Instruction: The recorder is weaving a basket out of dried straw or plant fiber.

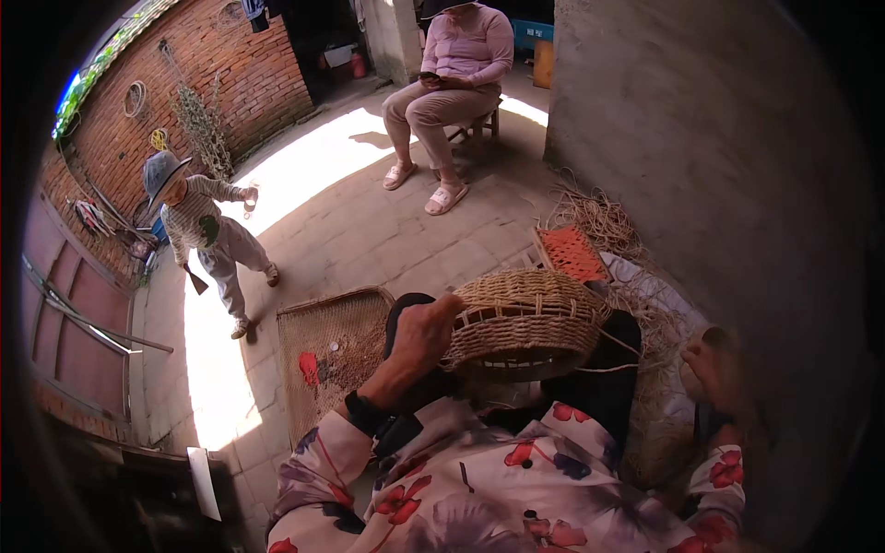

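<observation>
pale floral-printed cloth shirt (470,502) is worn nearest the camera. just right of the left hand (424,334), a round tan basket of woven straw cord (530,339) is held, its left edge gripped by that hand's curled fingers. well to its right is the right hand (719,370); whether anything is pinched there cannot be told. left of it, loose pale straw (653,355) is strewn. low weight and springy, roughish walls are to be expected; the dense weave is better grasped than the gapped band.
</observation>
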